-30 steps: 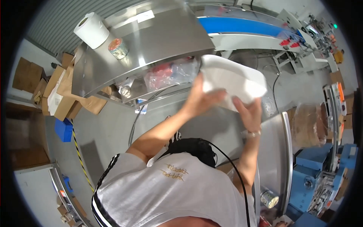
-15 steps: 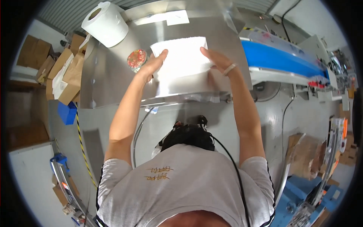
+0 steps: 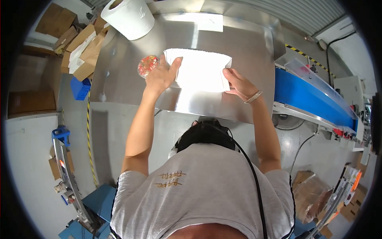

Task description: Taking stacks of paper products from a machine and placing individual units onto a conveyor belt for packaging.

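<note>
A bright white paper towel (image 3: 203, 69) with a slightly ragged far edge lies over the steel table, its left and right sides bent up a little. My left hand (image 3: 160, 79) grips its left side, thumb on top and fingers at the outer edge. On the right side, my right hand (image 3: 240, 85) pinches the towel between the thumb above and fingers partly hidden below. A round clear tub (image 3: 147, 65) with red, speckled contents or lid stands against the fingers of my left hand. Glare washes out the towel's surface, so its folds are hard to make out.
A large white paper roll (image 3: 133, 22) stands at the table's far left. Near the back of the steel table (image 3: 246, 44) lies a white card (image 3: 210, 22). A blue conveyor belt (image 3: 306, 93) runs along the right; cardboard boxes (image 3: 89, 61) are piled left.
My view has turned and shifted, moving the table in the picture. Both hands stay at the towel's sides; its right side now bends up, and my left fingers are closer to the tub.
</note>
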`<state>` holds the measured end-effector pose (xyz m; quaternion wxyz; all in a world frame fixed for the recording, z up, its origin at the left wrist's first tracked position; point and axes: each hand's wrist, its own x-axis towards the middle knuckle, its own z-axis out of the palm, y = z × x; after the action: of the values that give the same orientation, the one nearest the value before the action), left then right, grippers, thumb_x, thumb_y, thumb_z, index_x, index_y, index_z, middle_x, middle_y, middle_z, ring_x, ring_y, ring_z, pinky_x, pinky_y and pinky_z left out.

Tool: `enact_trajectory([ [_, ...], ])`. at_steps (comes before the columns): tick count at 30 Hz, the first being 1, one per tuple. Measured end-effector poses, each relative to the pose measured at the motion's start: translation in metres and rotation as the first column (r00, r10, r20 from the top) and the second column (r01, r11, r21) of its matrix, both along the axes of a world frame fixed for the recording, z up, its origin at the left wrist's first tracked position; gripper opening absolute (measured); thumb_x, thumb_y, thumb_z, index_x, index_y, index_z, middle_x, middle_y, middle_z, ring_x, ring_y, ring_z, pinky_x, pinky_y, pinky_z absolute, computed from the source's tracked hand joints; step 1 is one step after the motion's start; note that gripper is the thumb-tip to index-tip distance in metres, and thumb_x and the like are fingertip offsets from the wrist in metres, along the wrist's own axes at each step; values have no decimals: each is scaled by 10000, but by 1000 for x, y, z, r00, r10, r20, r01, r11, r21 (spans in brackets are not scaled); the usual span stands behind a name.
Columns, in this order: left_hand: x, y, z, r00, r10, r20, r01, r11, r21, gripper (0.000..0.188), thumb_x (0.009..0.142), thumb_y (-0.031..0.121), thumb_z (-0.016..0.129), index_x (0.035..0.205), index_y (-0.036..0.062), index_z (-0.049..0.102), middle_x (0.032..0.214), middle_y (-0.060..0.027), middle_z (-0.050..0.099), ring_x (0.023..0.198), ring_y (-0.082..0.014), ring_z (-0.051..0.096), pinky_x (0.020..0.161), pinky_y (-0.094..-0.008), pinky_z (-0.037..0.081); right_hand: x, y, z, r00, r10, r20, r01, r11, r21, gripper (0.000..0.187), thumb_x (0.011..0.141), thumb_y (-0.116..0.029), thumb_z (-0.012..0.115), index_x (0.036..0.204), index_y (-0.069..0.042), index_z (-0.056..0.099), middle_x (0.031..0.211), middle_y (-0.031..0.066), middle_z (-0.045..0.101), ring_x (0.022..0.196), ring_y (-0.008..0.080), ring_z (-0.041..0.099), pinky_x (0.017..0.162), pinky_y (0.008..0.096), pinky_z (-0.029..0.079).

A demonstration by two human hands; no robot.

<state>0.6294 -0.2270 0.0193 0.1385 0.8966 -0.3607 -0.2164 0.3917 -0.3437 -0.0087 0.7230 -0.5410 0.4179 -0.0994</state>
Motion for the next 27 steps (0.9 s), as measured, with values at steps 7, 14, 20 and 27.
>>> enact_trajectory([
  [7,118,30,-57,950,312,-2,-271,823,-499,515,913,498,476,1172,68,593,994,-96,657,860,-209,603,852,-422,420,11,-9,-39,986,-105,128,104,994,14,416,970,-399,449,1203,-59,501,1084,40,525,962,163,559,912,444,468],
  [14,40,11,-39,742,48,-668,-407,825,-392,368,913,386,585,1107,75,615,931,9,629,805,-69,567,713,-231,450,-12,2,-19,908,-265,324,223,961,162,370,999,-310,389,1226,-39,497,1119,77,594,980,138,574,829,345,503],
  [20,-6,9,-50,718,-75,-692,-320,848,-423,472,912,412,584,1175,20,564,1007,-66,629,879,-123,584,759,-257,473,-88,14,-51,922,-337,188,284,923,261,379,976,-304,410,1228,-27,467,1083,53,546,950,135,531,846,303,466],
  [27,-169,5,15,973,-88,212,217,652,-726,588,829,282,684,1279,-21,457,1256,-216,486,1161,-327,487,960,-406,396,-138,-1,-61,985,-163,59,166,985,-38,487,921,-148,497,1365,-86,304,1071,82,551,912,159,569,811,324,501],
])
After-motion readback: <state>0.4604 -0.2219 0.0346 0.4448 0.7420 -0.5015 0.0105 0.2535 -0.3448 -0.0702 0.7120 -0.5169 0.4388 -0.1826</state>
